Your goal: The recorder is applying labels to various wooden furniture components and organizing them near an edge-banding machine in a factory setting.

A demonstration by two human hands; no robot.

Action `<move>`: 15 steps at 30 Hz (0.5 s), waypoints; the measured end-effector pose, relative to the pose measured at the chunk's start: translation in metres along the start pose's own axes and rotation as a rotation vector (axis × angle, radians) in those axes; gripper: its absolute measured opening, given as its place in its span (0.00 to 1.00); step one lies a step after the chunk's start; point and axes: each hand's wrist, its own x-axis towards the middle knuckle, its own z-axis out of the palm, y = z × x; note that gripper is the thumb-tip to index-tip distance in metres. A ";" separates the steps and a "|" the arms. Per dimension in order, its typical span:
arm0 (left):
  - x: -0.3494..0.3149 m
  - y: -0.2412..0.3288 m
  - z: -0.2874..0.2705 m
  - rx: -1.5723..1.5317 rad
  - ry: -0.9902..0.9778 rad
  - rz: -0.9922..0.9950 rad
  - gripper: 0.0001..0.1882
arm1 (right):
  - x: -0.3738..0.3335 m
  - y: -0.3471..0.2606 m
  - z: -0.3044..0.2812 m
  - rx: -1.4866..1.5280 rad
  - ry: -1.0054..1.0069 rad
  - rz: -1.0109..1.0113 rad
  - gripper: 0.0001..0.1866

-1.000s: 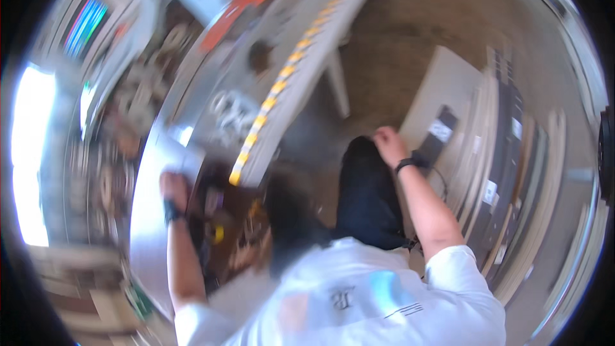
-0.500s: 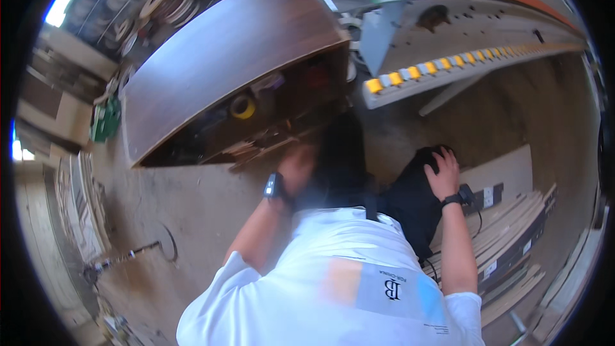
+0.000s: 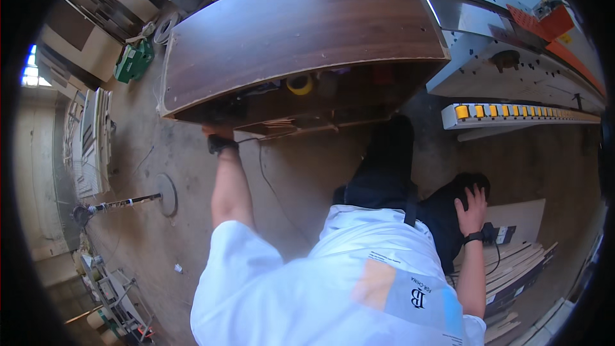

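A dark brown wooden cabinet point(image 3: 301, 22) stands in front of me, its open side toward me. Just under its near left corner is my left hand point(image 3: 218, 132), arm stretched out and a black band on the wrist; the cabinet's edge hides the fingers, so I cannot see their grip. Inside the shadowed cabinet lie a yellow tape roll point(image 3: 299, 84) and several thin wooden strips point(image 3: 278, 125). My right hand point(image 3: 472, 210) rests on my bent right knee with fingers spread, holding nothing.
A machine with a row of yellow rollers point(image 3: 493, 111) stands at the right. Boards point(image 3: 512, 275) lie stacked beside my right leg. A round-based stand point(image 3: 166, 195), a green container point(image 3: 134, 61) and leaning panels point(image 3: 95, 144) are at the left. A thin cable point(image 3: 266, 176) crosses the floor.
My left hand has moved from near my left leg out to the cabinet's near left corner. The view has shifted left. My right hand stays on the knee.
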 end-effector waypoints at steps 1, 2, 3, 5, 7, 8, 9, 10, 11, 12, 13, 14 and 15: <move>0.006 -0.004 -0.001 -0.116 -0.187 0.004 0.22 | -0.004 -0.007 -0.008 -0.016 -0.017 -0.011 0.29; 0.033 -0.031 -0.007 -0.107 -0.178 0.015 0.22 | -0.006 -0.017 -0.008 0.032 -0.011 -0.017 0.27; 0.080 -0.059 -0.019 -0.021 -0.184 0.270 0.24 | -0.007 -0.028 -0.006 0.078 -0.005 -0.019 0.27; 0.095 -0.045 0.008 -0.009 -0.219 0.519 0.26 | -0.013 -0.035 -0.017 0.151 -0.001 -0.037 0.26; 0.065 -0.012 0.027 0.486 -0.195 0.855 0.34 | -0.020 -0.040 -0.030 0.116 -0.010 0.010 0.23; 0.059 -0.013 0.027 0.528 -0.227 0.845 0.33 | -0.021 -0.046 -0.035 0.110 -0.015 0.013 0.22; 0.061 -0.014 0.022 0.464 -0.274 0.719 0.32 | -0.024 -0.052 -0.039 0.119 -0.017 0.011 0.22; 0.066 -0.013 0.022 0.404 -0.295 0.590 0.31 | -0.026 -0.055 -0.041 0.121 -0.007 0.023 0.22; 0.069 -0.012 0.020 0.350 -0.317 0.460 0.30 | -0.029 -0.058 -0.044 0.136 -0.029 0.051 0.22; 0.074 -0.009 0.020 0.298 -0.322 0.344 0.29 | -0.028 -0.061 -0.046 0.156 -0.047 0.076 0.21; 0.074 -0.005 0.019 0.264 -0.329 0.242 0.29 | -0.027 -0.064 -0.047 0.157 -0.034 0.085 0.21; 0.074 -0.002 0.018 0.241 -0.327 0.163 0.28 | -0.026 -0.067 -0.048 0.217 -0.028 0.116 0.21; 0.071 0.000 0.015 0.221 -0.323 0.101 0.27 | -0.026 -0.071 -0.051 0.274 -0.025 0.146 0.20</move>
